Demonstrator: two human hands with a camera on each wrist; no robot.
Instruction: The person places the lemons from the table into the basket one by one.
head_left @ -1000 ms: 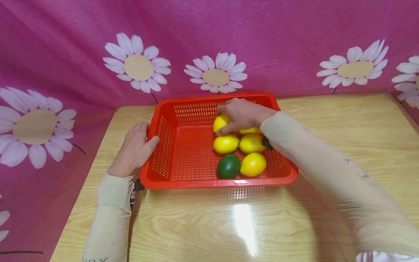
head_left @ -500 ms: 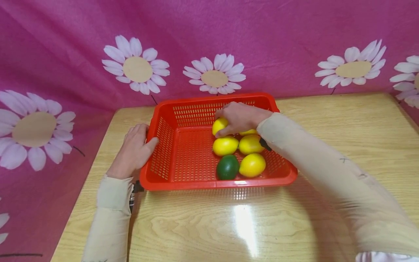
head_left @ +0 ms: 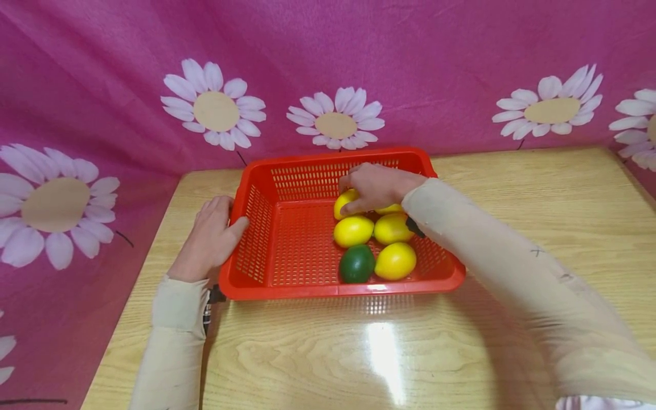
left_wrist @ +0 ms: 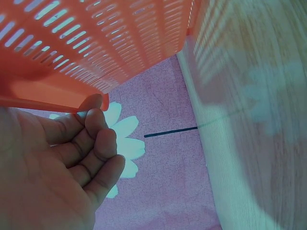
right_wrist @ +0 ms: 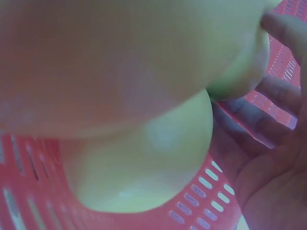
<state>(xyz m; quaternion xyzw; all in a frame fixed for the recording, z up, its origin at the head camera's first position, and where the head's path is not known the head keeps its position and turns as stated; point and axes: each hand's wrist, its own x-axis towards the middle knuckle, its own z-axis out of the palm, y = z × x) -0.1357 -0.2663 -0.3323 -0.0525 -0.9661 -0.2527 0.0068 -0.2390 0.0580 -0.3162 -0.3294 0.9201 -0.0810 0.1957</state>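
A red plastic basket (head_left: pixel 307 292) with slotted walls stands on the table. My left hand (head_left: pixel 207 242) grips its left rim, thumb on top; in the left wrist view the fingers (left_wrist: pixel 103 143) curl below the rim. Inside, at the back, my right hand (head_left: pixel 379 185) holds a yellow lemon (head_left: pixel 344 206) between thumb and fingers. Another lemon (head_left: pixel 388 209) is partly hidden under that hand. Nearer lie a lemon (head_left: pixel 353 231), a second lemon (head_left: pixel 393 229) and a third lemon (head_left: pixel 396 261), beside a dark green lemon-shaped fruit (head_left: pixel 357 263). Lemons fill much of the right wrist view.
All the fruit sits in the basket's right half, with bare slotted floor (head_left: pixel 302 245) showing on the left. Pink cloth (head_left: pixel 410 74) with white daisies hangs behind the wooden table (head_left: pixel 287 353). Light glares off the tabletop in front.
My right hand has come slightly lower and nearer with the lemon, close to the row in front. My left hand keeps its grip on the rim. The head view has shifted a little.
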